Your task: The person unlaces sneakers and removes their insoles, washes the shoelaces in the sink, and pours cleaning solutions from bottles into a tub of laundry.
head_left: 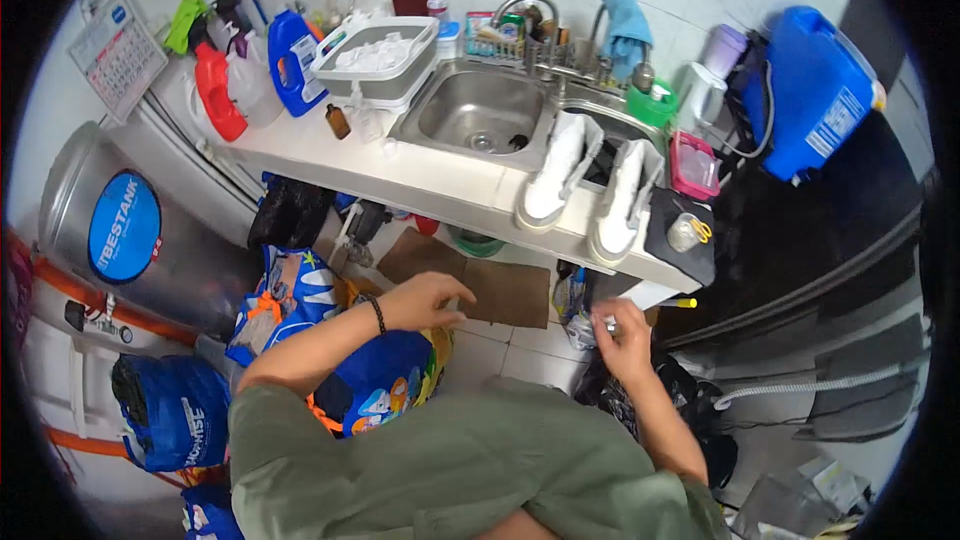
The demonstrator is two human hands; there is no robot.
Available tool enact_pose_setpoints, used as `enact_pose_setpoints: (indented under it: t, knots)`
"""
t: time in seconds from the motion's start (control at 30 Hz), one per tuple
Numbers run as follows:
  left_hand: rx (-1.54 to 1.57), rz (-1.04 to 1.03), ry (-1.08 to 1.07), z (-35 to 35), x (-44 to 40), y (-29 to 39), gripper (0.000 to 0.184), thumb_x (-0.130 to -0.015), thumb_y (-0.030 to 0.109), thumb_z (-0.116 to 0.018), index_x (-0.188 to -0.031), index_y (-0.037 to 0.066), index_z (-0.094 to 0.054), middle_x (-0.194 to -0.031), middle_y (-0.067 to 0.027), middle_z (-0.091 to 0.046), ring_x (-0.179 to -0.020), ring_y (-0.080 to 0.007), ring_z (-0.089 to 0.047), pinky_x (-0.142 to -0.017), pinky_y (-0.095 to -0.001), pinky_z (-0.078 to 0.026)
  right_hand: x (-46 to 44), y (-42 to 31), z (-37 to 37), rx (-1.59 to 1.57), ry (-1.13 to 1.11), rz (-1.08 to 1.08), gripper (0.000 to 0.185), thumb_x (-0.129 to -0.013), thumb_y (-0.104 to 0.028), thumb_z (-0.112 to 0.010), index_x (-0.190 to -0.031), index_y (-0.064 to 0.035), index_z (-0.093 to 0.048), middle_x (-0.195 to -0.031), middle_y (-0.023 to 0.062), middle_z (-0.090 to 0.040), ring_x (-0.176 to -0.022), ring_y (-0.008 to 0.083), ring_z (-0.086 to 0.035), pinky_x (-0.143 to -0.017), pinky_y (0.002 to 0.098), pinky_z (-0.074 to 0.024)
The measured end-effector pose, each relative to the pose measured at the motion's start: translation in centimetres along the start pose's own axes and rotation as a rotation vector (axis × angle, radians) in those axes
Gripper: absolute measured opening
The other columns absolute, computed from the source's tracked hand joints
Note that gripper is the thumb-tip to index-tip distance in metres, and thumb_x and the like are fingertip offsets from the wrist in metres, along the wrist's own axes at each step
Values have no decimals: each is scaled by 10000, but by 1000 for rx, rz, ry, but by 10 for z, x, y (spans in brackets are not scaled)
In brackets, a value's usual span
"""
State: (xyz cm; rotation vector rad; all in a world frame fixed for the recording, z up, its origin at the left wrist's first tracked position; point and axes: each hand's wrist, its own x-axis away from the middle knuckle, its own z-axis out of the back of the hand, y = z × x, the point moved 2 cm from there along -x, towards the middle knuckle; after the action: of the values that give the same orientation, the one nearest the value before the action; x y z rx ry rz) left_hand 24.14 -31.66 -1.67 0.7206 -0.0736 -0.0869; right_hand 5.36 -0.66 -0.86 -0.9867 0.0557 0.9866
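My left hand (428, 301) is in front of the counter's edge, above the floor, its fingers curved and apart with nothing between them. My right hand (622, 336) hangs below the counter at the right, fingers bent; a small pale thing shows by its fingertips, and whether it is held I cannot tell. Nearest to the hands, two white shoes (558, 180) (622, 202) rest on the counter (400, 168) with their toes toward me, their back parts over the sink's right basin. Neither hand touches them.
A steel sink (470, 110) with a faucet sits mid-counter. Left of it are a grey basin (375, 65), a brown bottle (338, 122) and a blue jug (292, 60). At the right stand a pink basket (693, 165) and a jar (684, 232). Bags (385, 375) fill the floor at left.
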Motion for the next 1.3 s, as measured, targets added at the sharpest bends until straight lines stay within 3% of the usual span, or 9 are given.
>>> enact_pose_setpoints:
  t: [0.27, 0.4, 0.6, 0.63, 0.77, 1.0, 1.03, 1.17, 1.3]
  knots:
    - [260, 335, 830, 60, 12, -100, 354, -851, 200, -765, -1166, 55, -695, -1135, -124, -700, -1038, -264, -656, -932, -364, -508, -171, -51, -79, -211, -246, 120, 134, -843, -88, -725, -957, -30, -686, -987, 133, -670, -962, 340, -645, -842, 423, -506]
    - [65, 541, 1154, 104, 11, -161, 393, -833, 115, -743, -1205, 20, -662, -1041, -59, -679, -946, -157, -595, -837, -302, -501, -238, -46, -141, -211, -391, 264, 208, -832, -138, -721, -1015, -47, -680, -1020, 147, -667, -977, 342, -648, -852, 433, -513]
    - [-62, 714, 1517, 158, 6, -243, 693, -739, 164, -769, -1374, 36, -521, -1301, -247, -591, -1057, -324, -619, -914, -406, -510, -313, -31, -269, -61, -452, 339, 434, -784, -228, -755, -1172, -72, -638, -1153, 158, -645, -1078, 356, -619, -910, 464, -491]
    - [106, 771, 1529, 168, 3, -245, 762, -736, 185, -782, -1415, 30, -472, -1311, -264, -581, -1141, -365, -598, -989, -432, -483, -323, -26, -294, -48, -442, 320, 468, -777, -238, -760, -1195, -72, -629, -1180, 160, -637, -1104, 359, -609, -922, 477, -485]
    - [-84, 993, 1472, 197, -5, -281, 847, -728, 239, -820, -1438, 6, -422, -1354, -275, -544, -1283, -416, -512, -1090, -463, -415, -357, -20, -364, 4, -516, 228, 649, -749, -318, -789, -1301, -59, -568, -1292, 169, -599, -1192, 357, -576, -978, 522, -453]
    - [-86, 907, 1365, 228, -20, -380, 905, -713, 304, -854, -1457, 49, -407, -1368, -204, -569, -1244, -379, -554, -1057, -451, -430, -377, -19, -425, 47, -636, 205, 787, -726, -347, -810, -1402, -90, -500, -1350, 155, -575, -1242, 346, -541, -1035, 495, -419]
    - [-111, 918, 1404, 229, -23, -381, 778, -730, 311, -848, -1389, 72, -512, -1288, -147, -647, -1204, -351, -592, -1025, -437, -440, -378, -19, -429, 58, -646, 222, 738, -754, -329, -792, -1401, -110, -514, -1341, 134, -595, -1262, 334, -519, -1037, 495, -409]
    - [-31, 771, 1456, 229, -10, -395, 506, -753, 309, -841, -1168, 65, -685, -1097, -155, -724, -1096, -342, -653, -958, -433, -474, -378, -6, -446, 95, -668, 254, 637, -781, -264, -778, -1361, -124, -555, -1245, 135, -652, -1143, 325, -597, -992, 450, -455]
    - [19, 537, 1527, 218, 13, -355, 449, -791, 189, -832, -1125, -41, -639, -1063, -191, -698, -1006, -303, -661, -924, -389, -495, -389, -9, -415, -121, -614, 74, 531, -797, -209, -775, -1291, -114, -604, -1184, 154, -672, -1054, 350, -640, -944, 422, -501]
